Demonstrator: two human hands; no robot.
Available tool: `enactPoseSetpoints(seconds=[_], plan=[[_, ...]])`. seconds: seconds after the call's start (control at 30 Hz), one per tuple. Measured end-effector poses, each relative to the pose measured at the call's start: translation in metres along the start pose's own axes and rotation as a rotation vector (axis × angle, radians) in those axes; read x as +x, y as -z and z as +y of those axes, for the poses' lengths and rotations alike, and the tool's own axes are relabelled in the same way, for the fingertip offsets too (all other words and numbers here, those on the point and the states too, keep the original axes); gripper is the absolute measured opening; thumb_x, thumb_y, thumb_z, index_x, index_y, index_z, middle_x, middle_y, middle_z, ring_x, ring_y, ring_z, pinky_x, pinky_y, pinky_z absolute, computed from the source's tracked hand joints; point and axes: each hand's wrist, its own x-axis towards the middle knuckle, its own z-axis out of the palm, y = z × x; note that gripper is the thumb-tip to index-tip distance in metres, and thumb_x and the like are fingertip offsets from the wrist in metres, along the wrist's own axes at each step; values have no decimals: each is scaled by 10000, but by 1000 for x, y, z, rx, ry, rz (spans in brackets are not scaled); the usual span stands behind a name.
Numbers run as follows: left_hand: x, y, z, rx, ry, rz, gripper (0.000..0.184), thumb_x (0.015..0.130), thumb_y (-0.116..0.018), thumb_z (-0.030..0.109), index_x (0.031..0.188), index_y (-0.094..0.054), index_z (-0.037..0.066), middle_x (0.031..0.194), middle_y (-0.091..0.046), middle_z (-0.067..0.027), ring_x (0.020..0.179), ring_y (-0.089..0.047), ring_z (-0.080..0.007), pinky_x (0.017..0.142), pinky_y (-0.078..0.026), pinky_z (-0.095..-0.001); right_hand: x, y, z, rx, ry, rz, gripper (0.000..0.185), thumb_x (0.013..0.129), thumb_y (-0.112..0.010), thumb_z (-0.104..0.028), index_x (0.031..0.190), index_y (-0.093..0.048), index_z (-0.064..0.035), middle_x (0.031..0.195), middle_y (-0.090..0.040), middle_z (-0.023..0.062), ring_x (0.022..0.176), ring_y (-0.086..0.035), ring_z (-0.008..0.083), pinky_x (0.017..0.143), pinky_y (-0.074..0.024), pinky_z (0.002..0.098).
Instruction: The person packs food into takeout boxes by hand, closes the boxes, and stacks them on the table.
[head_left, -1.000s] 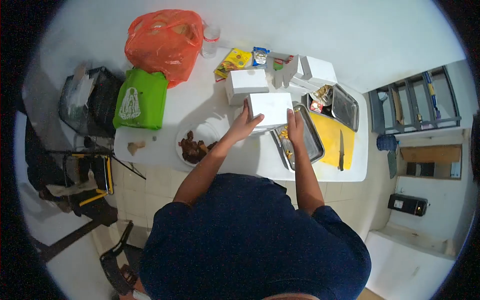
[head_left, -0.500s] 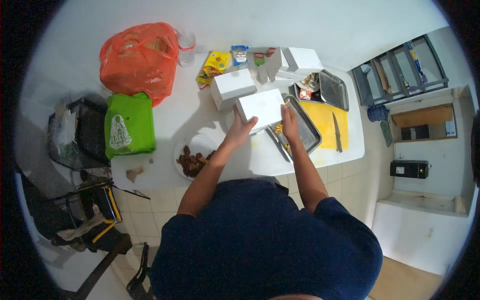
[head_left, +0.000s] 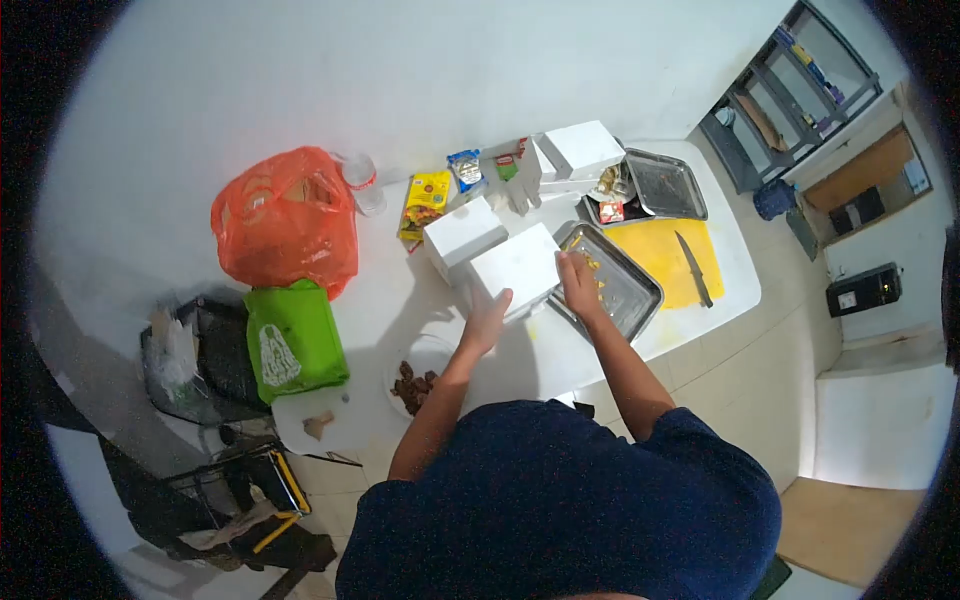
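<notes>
A closed white cardboard box (head_left: pixel 516 268) is gripped from both sides above the table. My left hand (head_left: pixel 487 322) has its near left side, thumb on the lid. On the right side sits my right hand (head_left: pixel 576 284), its fingers against the cardboard. A second white box (head_left: pixel 465 238) stands just behind and left of the held one. Right of my hands lies a metal tray (head_left: pixel 630 290) with yellow food bits in it. Partly behind my left forearm, a plate (head_left: pixel 392 396) bears pieces of brown cooked meat (head_left: pixel 412 385).
More white boxes (head_left: pixel 580 152) are stacked at the back, beside another metal tray (head_left: pixel 668 185). A knife (head_left: pixel 694 268) lies on a yellow cutting board (head_left: pixel 655 250). At left stand an orange plastic bag (head_left: pixel 285 220), a green bag (head_left: pixel 300 345) and a clear bottle (head_left: pixel 364 184). Food packets (head_left: pixel 428 202) lie near the wall.
The camera view has tilted, so the table and its things appear lower and turned. Both hands keep hold of the white box, which stays close to the second box.
</notes>
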Motion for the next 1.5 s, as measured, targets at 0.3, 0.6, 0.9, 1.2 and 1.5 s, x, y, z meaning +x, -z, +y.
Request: enactPoseSetpoints(seconds=[0.3,0.6,0.9,1.2,1.5], plan=[[9,4,-21,51,141,-35,964,858,-570,538,1513,33,170,1345,-461,-164,799,-627,-209,570,-545,-295,-3,2,-5,-38,-15,58,401,976,-468,-311,885,-616,50,840,-603,191,805,-553,323,757,-418,407],[1,-5,-8,15,-17,47,836,869,-574,507,1502,-154,159,1415,-399,-117,1181,-496,-278,806,-509,-407,-4,-8,8,2,-22,165,391,929,-550,-331,944,-678,38,954,-667,214,911,-616,347,827,-462,417],[-48,-27,5,-125,-7,47,704,925,-540,373,1486,-194,126,1407,-385,-104,1172,-475,-232,792,-484,-376,-26,24,-22,353,-84,78,413,910,-606,-340,1119,-583,15,1061,-613,178,969,-593,259,845,-467,358],[-97,-86,-24,-263,-140,144,778,913,-532,278,1518,-49,198,1378,-388,-152,1198,-474,-309,924,-460,-482,-67,121,-15,676,-366,-482,728,826,-698,-231,1446,-343,-90,1452,-365,148,1340,-351,259,1094,-293,361],[-110,-148,-26,-181,4,123,681,922,-535,308,1474,-206,81,1379,-405,-139,1249,-423,-259,1015,-371,-423,-88,192,11,617,-275,-661,912,785,-596,-114,1524,-62,-104,1575,-73,164,1448,-76,251,1153,-100,323]])
